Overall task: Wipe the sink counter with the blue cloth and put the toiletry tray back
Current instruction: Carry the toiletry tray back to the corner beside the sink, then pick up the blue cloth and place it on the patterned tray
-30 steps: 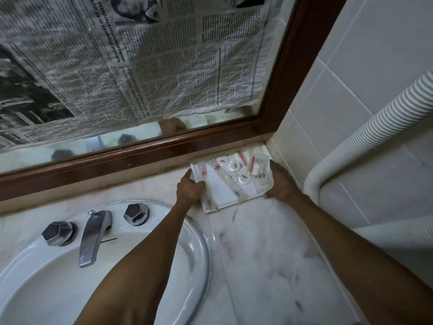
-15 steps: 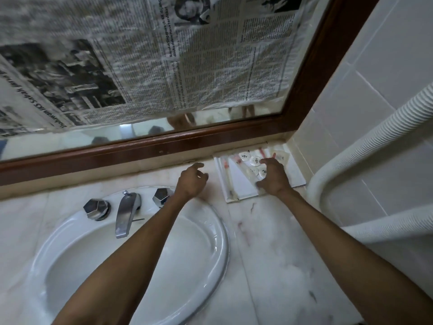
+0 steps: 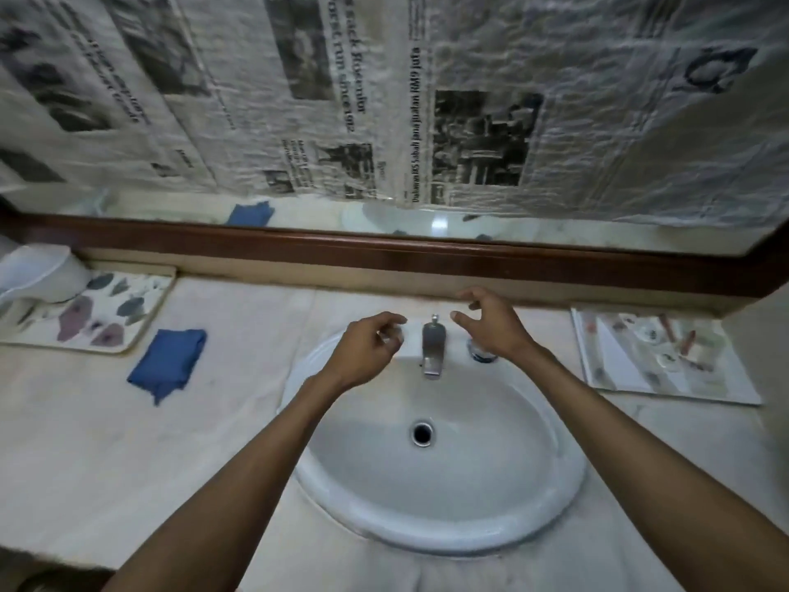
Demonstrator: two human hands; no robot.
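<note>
My left hand and right hand hang loose, fingers apart and holding nothing, above the round white sink mid-frame, because I judge the flat white toiletry tray at right sits in its place.

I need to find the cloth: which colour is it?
The cloth is dark blue, plain, lying crumpled on the counter; the head view shows it.

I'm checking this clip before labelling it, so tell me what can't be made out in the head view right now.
- Left tap knob: hidden behind the left hand.
- Right tap knob: mostly covered by the right hand.
- Items on the toiletry tray: blurred, too small to identify.
- White container at far left: cut off by the frame edge.
- Newspaper over the mirror: motion blur leaves the small print unreadable.
- Counter dampness: cannot tell.
</note>
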